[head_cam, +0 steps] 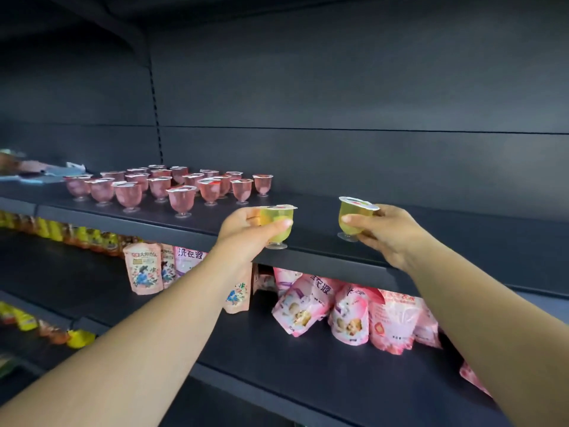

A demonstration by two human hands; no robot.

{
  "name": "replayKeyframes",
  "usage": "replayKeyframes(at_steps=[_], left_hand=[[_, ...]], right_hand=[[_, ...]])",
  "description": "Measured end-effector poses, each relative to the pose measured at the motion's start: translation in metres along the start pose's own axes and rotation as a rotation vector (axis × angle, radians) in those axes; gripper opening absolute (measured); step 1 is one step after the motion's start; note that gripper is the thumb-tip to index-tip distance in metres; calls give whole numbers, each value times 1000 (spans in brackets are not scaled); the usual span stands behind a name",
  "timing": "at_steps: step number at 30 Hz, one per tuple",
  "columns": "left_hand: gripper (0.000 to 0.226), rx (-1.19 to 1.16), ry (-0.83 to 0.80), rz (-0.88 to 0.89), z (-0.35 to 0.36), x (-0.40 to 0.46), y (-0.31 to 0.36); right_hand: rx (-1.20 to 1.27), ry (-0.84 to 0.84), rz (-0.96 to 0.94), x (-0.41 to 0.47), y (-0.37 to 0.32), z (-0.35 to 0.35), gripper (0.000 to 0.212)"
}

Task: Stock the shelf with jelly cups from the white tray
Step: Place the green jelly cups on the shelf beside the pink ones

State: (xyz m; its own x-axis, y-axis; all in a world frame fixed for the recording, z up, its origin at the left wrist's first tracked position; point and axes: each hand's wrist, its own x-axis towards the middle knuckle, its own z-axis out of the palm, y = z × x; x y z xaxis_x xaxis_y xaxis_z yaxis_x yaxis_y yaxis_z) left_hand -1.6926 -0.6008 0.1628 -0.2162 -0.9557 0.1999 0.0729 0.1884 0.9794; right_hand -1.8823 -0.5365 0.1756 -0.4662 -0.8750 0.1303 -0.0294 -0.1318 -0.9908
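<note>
shelf point(323, 217): dark matt metal, smooth
yellow jelly cups point(278, 224): clear glossy plastic, shiny foil-like lids
pink jelly cups point(181, 198): same clear glossy plastic
pouches point(351, 315): glossy printed plastic film, crinkled

The left hand point(246, 229) covered the near side of its yellow jelly cup point(278, 224), and the right hand point(385, 232) hid the back of the other yellow cup point(354, 218). The words on both lids were too small to read. The back pink cups point(160, 183) hid behind the front ones. Blurry things point(27, 171) at the far left were cut off by the edge. The left arm hid part of a pink bag point(238, 295). The white tray could not be seen.
</note>
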Motion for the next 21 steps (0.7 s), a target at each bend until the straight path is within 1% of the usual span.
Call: replayKeyframes(at_steps=[5,8,11,14,16,19,21], left_hand=[[40,176,41,74,10,50,-7],[37,243,27,94,11,78,-11],[41,352,34,161,7,97,-11],[40,371,57,166,9,115,-20],[40,354,67,131,9,125,-27],[46,306,78,81,5,133,-31],[52,294,83,60,3,136,-33]], right_hand=[[-120,-19,18,49,12,7,22],[-98,-103,48,88,15,10,26],[-86,-166,68,128,19,20,27],[-145,-95,24,169,29,37,32],[-248,-28,-10,192,37,45,30],[-432,3,-94,221,43,55,29],[-505,12,-131,236,45,63,33]])
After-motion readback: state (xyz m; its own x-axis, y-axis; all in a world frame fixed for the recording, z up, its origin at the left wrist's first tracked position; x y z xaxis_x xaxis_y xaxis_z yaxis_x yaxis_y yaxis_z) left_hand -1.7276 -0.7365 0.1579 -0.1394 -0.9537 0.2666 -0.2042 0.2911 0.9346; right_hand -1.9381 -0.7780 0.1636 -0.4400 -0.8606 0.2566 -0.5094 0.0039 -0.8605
